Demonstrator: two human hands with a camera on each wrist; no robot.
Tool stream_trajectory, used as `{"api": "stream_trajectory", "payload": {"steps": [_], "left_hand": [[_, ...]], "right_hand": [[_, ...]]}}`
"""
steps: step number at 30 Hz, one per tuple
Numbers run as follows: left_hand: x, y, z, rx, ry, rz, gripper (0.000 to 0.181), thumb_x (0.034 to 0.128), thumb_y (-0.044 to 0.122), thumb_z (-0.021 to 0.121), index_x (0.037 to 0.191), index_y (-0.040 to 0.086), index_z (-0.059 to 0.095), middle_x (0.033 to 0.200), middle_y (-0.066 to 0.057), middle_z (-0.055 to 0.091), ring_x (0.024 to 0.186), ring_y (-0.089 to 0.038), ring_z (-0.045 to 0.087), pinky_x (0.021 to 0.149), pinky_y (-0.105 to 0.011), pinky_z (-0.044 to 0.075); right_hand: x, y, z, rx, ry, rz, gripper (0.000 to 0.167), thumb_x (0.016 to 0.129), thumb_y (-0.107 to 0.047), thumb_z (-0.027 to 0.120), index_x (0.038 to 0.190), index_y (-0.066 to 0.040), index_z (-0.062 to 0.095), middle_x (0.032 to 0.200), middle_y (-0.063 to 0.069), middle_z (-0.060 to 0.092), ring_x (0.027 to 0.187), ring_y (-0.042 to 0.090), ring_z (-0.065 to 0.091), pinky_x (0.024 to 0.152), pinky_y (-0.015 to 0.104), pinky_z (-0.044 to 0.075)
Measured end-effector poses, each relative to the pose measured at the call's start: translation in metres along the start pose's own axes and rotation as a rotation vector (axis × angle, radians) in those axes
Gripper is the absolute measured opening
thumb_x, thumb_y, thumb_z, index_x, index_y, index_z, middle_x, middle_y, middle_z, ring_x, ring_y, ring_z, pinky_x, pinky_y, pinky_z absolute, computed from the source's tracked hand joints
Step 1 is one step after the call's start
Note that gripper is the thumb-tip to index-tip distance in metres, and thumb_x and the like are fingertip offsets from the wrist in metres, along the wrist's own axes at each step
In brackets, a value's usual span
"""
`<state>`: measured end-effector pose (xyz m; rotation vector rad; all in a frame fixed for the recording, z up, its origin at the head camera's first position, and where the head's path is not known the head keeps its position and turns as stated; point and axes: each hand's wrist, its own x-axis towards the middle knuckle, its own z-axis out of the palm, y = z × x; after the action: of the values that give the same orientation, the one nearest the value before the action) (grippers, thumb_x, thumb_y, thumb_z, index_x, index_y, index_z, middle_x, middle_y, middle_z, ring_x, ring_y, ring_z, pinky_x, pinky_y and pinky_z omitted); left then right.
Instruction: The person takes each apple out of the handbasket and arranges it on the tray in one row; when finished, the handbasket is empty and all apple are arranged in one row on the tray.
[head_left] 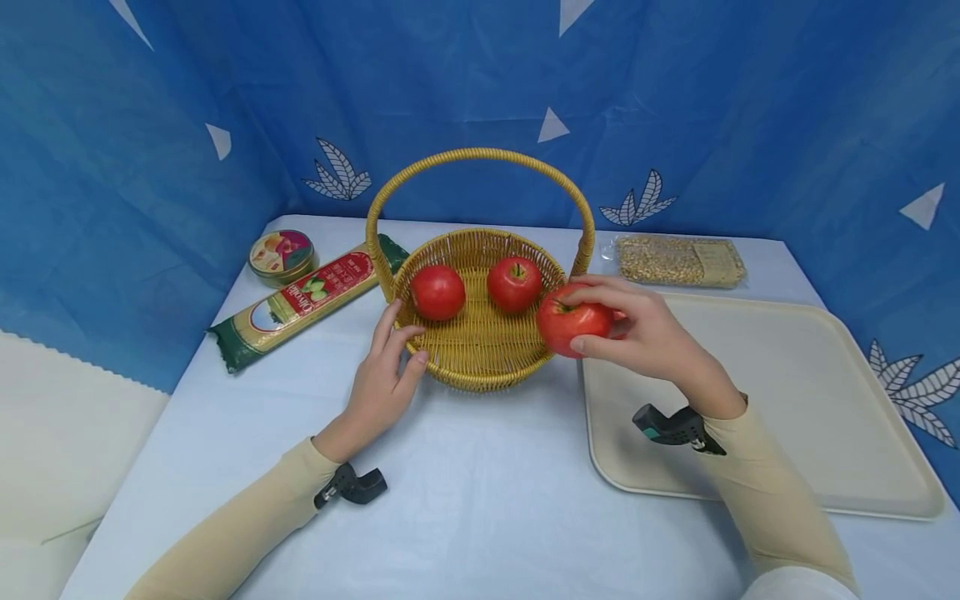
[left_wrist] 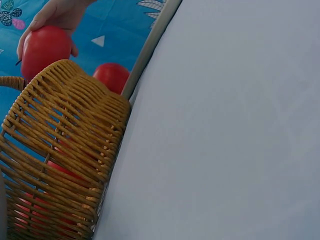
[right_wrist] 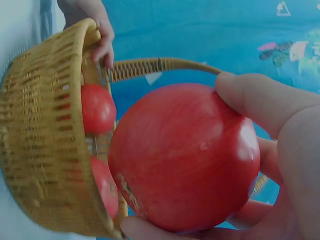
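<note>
A yellow-brown wicker basket point(head_left: 480, 379) with a tall arched handle holds two red apples, one on the left point(head_left: 438, 292) and one on the right point(head_left: 514, 284). My right hand point(head_left: 637, 329) grips a third red apple point(right_wrist: 185, 155) at the basket's right rim, thumb and fingers spread around it. My left hand point(head_left: 381, 392) holds the basket's left rim, its fingers bent over the edge. Another red apple point(left_wrist: 112, 77) shows past the basket in the left wrist view; in the head view my right hand mostly hides it.
A beige tray point(head_left: 750, 400) lies on the right of the white table. Behind it is a clear bag of grains point(head_left: 678, 261). At the left lie a pack of spaghetti point(head_left: 300, 302) and a round tin point(head_left: 282, 257). A blue curtain point(head_left: 465, 83) hangs behind the table.
</note>
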<state>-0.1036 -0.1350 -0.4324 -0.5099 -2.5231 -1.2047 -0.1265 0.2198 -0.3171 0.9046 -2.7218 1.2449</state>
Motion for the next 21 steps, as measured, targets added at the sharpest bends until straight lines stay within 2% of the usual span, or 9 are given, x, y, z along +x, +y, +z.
{"api": "stream_trajectory", "payload": {"steps": [5, 11, 13, 15, 17, 21], "left_hand": [[0.0, 0.001, -0.001, -0.005, 0.002, 0.002, 0.036, 0.1038, 0.026, 0.054, 0.131, 0.002, 0.057, 0.168, -0.018, 0.023, 0.145, -0.043, 0.042, 0.096, -0.061, 0.051], [0.0, 0.001, -0.001, -0.002, 0.004, 0.003, 0.035, 0.1032, 0.024, 0.055, 0.131, 0.003, 0.057, 0.168, -0.019, 0.024, 0.146, -0.042, 0.042, 0.095, -0.06, 0.052], [0.0, 0.0, -0.001, -0.002, 0.005, 0.004, 0.035, 0.1032, 0.024, 0.055, 0.13, 0.003, 0.057, 0.168, -0.018, 0.024, 0.146, -0.042, 0.042, 0.095, -0.06, 0.052], [0.0, 0.0, 0.0, -0.001, 0.007, 0.006, 0.035, 0.1037, 0.025, 0.054, 0.131, 0.003, 0.057, 0.168, -0.018, 0.023, 0.146, -0.043, 0.041, 0.095, -0.061, 0.051], [0.0, -0.001, 0.0, -0.004, 0.005, 0.008, 0.035, 0.1039, 0.026, 0.054, 0.131, 0.003, 0.057, 0.168, -0.018, 0.023, 0.147, -0.043, 0.039, 0.097, -0.061, 0.05], [0.0, -0.002, 0.001, -0.008, 0.005, 0.01, 0.035, 0.1042, 0.026, 0.054, 0.131, 0.003, 0.057, 0.168, -0.019, 0.023, 0.147, -0.044, 0.039, 0.097, -0.061, 0.05]], "right_hand": [[-0.017, 0.006, -0.015, 0.027, 0.04, 0.043, 0.044, 0.086, -0.003, 0.079, 0.128, -0.009, 0.068, 0.148, 0.018, 0.054, 0.122, 0.036, 0.057, 0.077, 0.018, 0.056], [-0.033, 0.015, -0.03, 0.0, 0.135, 0.099, 0.047, 0.085, 0.001, 0.078, 0.13, -0.008, 0.067, 0.148, 0.018, 0.054, 0.123, 0.006, 0.05, 0.076, 0.012, 0.054], [-0.036, 0.02, -0.035, -0.004, 0.164, 0.111, 0.049, 0.084, 0.002, 0.078, 0.131, -0.006, 0.066, 0.147, 0.018, 0.054, 0.121, 0.001, 0.049, 0.076, 0.011, 0.053], [-0.039, 0.026, -0.039, -0.007, 0.198, 0.125, 0.05, 0.084, 0.002, 0.078, 0.132, -0.005, 0.065, 0.146, 0.017, 0.055, 0.121, 0.001, 0.049, 0.075, 0.01, 0.053], [-0.043, 0.034, -0.043, -0.012, 0.238, 0.145, 0.05, 0.084, 0.002, 0.077, 0.133, -0.004, 0.064, 0.143, 0.01, 0.057, 0.119, 0.002, 0.05, 0.075, 0.009, 0.052], [-0.05, 0.05, -0.05, -0.016, 0.317, 0.194, 0.053, 0.085, 0.002, 0.076, 0.136, -0.002, 0.061, 0.133, -0.014, 0.058, 0.114, 0.001, 0.053, 0.075, 0.007, 0.051]]}}
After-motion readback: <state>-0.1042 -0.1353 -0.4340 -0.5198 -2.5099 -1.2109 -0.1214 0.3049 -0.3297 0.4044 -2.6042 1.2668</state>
